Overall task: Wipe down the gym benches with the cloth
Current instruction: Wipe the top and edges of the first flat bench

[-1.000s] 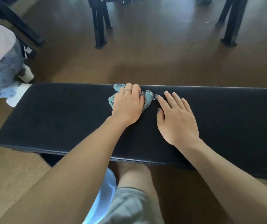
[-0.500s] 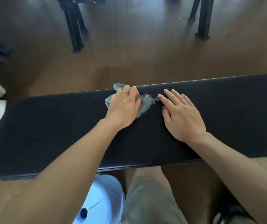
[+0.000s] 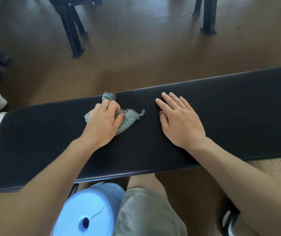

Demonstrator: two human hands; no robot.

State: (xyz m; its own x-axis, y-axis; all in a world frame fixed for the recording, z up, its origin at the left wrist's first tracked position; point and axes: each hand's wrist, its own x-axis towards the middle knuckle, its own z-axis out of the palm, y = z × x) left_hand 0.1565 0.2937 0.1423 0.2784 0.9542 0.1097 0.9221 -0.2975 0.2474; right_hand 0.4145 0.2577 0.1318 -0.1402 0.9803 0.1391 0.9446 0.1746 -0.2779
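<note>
On black bench (image 3: 221, 103), left hand (image 3: 102, 123) grip pinching crumpled teal mesh cloth (image 3: 127, 119), right hand (image 3: 178, 120) spread flat

Bare bench (image 3: 238, 116) stretches right of the right hand (image 3: 180, 121); cloth (image 3: 127, 120) lies left.

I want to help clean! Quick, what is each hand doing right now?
Left hand: fingers curled, gripping the cloth on the bench.
Right hand: open, flat on the bench, holding nothing.
</note>
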